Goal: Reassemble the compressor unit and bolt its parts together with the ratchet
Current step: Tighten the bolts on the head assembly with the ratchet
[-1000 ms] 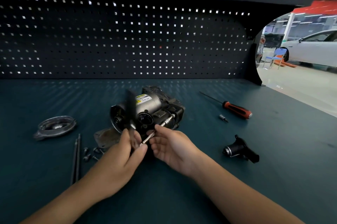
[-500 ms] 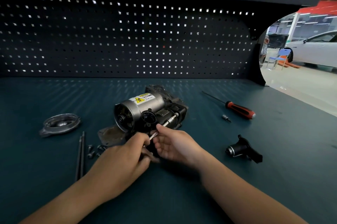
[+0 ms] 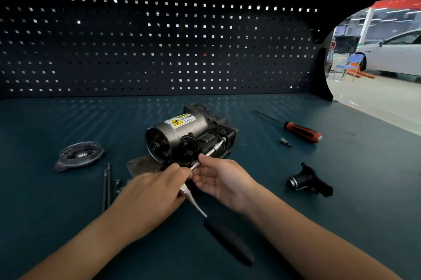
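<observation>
The compressor (image 3: 182, 134) lay in the middle of the frame on the tabletop (image 3: 341, 211). My left hand (image 3: 150, 195) had its fingers curled round the head of the ratchet (image 3: 227, 238), whose black handle trailed toward the lower middle. My right hand (image 3: 223, 179) pinched the extension bar (image 3: 214, 148) between thumb and fingertips, close against the compressor. To do this well, I judged, the bar had to sit in line with the bolt, steadied by the right hand, with short handle strokes. The sticker (image 3: 180, 121) bore a yellow warning triangle; its print was too small to read.
</observation>
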